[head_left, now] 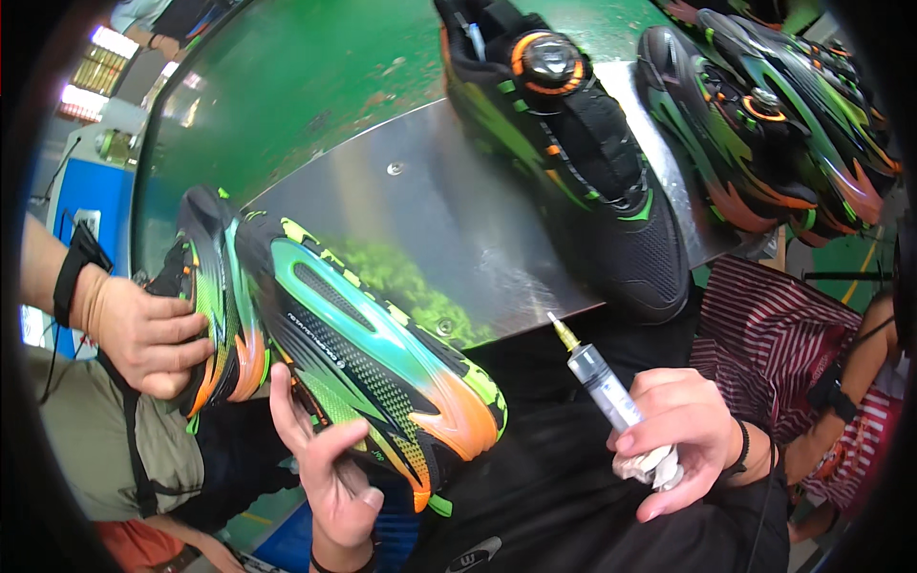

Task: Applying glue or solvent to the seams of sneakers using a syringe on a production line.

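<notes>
A black sneaker with green, teal and orange sides lies tilted on its side at the near edge of a metal plate. Beside its opening is my left hand, fingers stretched and apart; the fingertips seem to touch the shoe, though I cannot tell how firmly. In my right hand is a clear syringe with a yellow-based needle tip, pointing up and left toward the plate. Something white and crumpled sits in the same hand around the plunger end. Another black sneaker with an orange-ringed dial stands beyond the syringe, toe toward me.
The metal plate lies on a green tabletop. Several matching sneakers stand at the far right. On the left, a co-worker's hand holds another sneaker. A person in a striped top sits close on the right.
</notes>
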{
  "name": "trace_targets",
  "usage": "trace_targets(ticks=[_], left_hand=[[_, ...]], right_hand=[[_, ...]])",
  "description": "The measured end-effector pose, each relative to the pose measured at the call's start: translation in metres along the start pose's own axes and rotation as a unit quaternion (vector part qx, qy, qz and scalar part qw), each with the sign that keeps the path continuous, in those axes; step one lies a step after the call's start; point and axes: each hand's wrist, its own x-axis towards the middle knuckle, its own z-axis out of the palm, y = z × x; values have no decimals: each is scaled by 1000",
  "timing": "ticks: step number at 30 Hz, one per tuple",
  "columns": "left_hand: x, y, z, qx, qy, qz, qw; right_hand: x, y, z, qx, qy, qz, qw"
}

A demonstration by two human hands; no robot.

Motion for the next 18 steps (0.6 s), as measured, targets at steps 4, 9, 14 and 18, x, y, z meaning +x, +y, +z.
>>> trace_targets(ticks=[4,9,14,18], left_hand=[[-6,-17,11,-124,119,-108,979],[5,-16,8,-258,118,-217,934],[2,-15,11,-317,119,-250,907],[7,-10,11,-313,109,-245,911]], right_hand=[[0,19,-7,6,-18,28,999],[-12,42,-7,3,-1,115,993],[-9,38,0,-1,11,158,987],[-11,37,0,-44,15,113,992]])
